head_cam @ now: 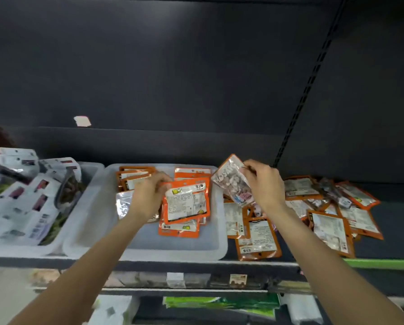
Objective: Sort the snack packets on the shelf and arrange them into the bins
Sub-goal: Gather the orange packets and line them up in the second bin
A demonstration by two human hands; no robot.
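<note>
1. I saw the left hand (149, 195) gripping an orange packet (186, 202) over the middle bin (97, 207).
2. The right hand (265, 184) pinched a clear packet (231, 181); loose packets (332, 207) lay just beyond it on the shelf (395, 221).

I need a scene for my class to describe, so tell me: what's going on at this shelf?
A person is sorting snack packets. The left hand holds an orange packet over the middle bin, which already has orange packets in it. The right hand pinches a clear-fronted packet lifted above the loose pile on the shelf. A second bin to the left holds white packets.
</note>
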